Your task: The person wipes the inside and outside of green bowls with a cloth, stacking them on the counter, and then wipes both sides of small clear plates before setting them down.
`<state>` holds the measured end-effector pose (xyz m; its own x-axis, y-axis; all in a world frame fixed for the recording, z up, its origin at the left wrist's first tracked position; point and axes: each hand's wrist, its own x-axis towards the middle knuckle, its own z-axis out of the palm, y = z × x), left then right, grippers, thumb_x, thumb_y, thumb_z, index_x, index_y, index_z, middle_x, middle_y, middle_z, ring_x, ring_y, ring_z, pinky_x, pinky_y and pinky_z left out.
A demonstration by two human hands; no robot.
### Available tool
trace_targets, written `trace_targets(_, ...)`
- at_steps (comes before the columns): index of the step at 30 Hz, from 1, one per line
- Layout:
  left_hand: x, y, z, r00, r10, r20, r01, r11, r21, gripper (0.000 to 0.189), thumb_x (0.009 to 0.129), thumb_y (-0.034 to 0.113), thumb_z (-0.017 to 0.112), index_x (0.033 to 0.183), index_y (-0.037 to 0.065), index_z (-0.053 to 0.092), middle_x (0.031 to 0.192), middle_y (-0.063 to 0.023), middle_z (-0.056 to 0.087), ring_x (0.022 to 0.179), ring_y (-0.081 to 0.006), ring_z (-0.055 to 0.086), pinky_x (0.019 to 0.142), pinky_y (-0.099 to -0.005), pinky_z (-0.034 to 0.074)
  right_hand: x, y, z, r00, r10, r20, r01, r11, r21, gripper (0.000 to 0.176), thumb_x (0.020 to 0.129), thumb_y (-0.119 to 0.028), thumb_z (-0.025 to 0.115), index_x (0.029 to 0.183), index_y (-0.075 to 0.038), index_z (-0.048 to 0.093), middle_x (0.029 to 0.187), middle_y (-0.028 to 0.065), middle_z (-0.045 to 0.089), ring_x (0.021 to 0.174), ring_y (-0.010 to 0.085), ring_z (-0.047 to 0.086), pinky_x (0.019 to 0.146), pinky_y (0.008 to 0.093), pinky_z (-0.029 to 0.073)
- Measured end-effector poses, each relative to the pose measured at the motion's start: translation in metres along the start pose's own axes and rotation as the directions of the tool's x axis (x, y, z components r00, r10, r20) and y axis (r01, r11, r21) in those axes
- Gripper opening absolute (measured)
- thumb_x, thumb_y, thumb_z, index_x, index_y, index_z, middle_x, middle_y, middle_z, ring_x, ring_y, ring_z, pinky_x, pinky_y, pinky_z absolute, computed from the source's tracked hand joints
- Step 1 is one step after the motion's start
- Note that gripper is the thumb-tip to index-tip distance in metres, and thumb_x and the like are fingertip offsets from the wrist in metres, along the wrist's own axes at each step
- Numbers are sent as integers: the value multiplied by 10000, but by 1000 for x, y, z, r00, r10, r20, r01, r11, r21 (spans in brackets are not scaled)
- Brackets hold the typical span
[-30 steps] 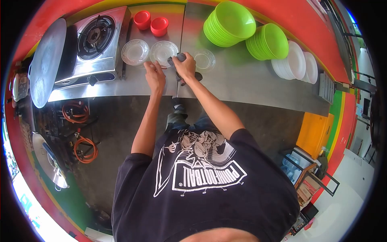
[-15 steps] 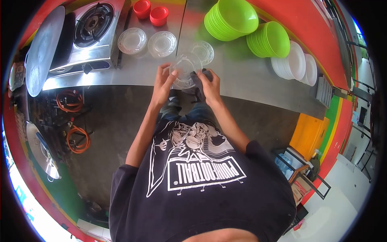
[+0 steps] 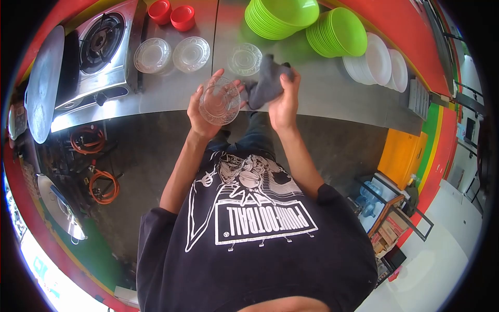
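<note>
Silvery metal formed the counter (image 3: 322,96), spanning my head view from ten to two o'clock. At ten I saw the shiny stove (image 3: 117,75) with its round black burner; between twelve and one leaned two stacks of glossy green bowls (image 3: 278,20), and near two, smooth white dishes (image 3: 371,60). At ten-thirty the left hand (image 3: 200,118) grasped a clear plate, fingers spread behind it, thumb by its rim. At one o'clock the right hand (image 3: 285,106) pinched a grey cloth, thumb uppermost. That soft, crumpled cloth (image 3: 267,83) had its long axis between one and seven. At eleven the clear plate (image 3: 220,101), round, with a patterned rim and no long axis, turned its broad side toward my camera. More glass plates (image 3: 191,54) lay at ten-thirty, eleven and twelve; beyond them, two small red bowls (image 3: 182,18) stood near eleven.
</note>
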<state>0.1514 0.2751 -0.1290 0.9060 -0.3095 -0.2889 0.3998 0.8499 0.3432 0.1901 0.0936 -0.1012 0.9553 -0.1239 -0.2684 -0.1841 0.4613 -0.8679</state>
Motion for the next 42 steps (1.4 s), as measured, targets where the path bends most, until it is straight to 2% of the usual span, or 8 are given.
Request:
trace_targets(3,2,-2,-3,1000,10,-10,-10,1000,-18,806,959,588,462,1581,117,262,1473,-162,456,1365,-288,463,1120,-472,412,-15,7,22,979,-23,202,27,1000,-16,458,992,-193,591,1377,-32,402,1293,158,528,1128,247,597,947,364,501)
trace_targets(5,7,-7,12,995,89,-45,-87,995,51,778,985,558,440,1570,73,279,1438,-141,490,1338,-276,488,1122,-444,412,-18,14,32,715,-284,639,683,480,-550,425,957,-136,616,1350,-34,490,1287,161,528,1180,327,566,983,401,492)
trace_targets(13,7,-1,20,982,178,-70,-156,957,245,731,1000,492,428,1556,38,295,1398,-239,530,1243,-309,569,1091,-418,440,-49,34,31,818,-155,554,553,476,-684,479,864,-72,694,1327,-46,574,1262,158,533,1193,352,540,973,439,481)
trace_targets(17,7,-9,11,995,90,-53,-81,985,153,727,1008,521,392,1555,50,305,1410,-246,518,1253,-311,561,1092,-417,437,-55,34,35,860,-163,483,454,675,-581,481,798,-4,708,1269,-44,617,1208,141,539,1132,338,576,926,411,509)
trace_targets(23,1,-17,19,991,77,-114,-84,995,-60,715,1007,527,366,1555,71,317,1437,-149,501,1286,-273,538,1102,-412,422,-22,30,47,778,-367,509,626,514,-586,528,676,118,701,1178,-44,668,1159,133,544,1116,333,574,918,410,505)
trace_targets(27,-6,1,32,989,131,-62,-128,991,44,705,974,438,422,1559,64,298,1398,-155,538,1266,-266,558,1101,-414,418,-26,24,45,773,-340,536,633,357,-687,455,727,127,700,1154,-19,645,1151,132,563,1052,314,621,854,388,532)
trace_targets(33,-4,11,26,970,244,-23,-235,952,194,720,983,481,411,1547,46,307,1372,-232,563,1232,-293,582,1070,-416,445,-56,21,52,799,-166,578,527,655,-541,377,753,90,701,1109,-7,627,1153,127,566,1101,294,600,913,370,502)
trace_targets(42,-12,6,61,959,279,-50,-267,949,170,701,929,415,477,1528,80,337,1346,-153,562,1283,-281,539,1112,-425,399,-28,6,65,754,-369,544,652,523,-548,462,731,119,664,1163,-30,600,1187,162,504,1105,358,571,919,423,490)
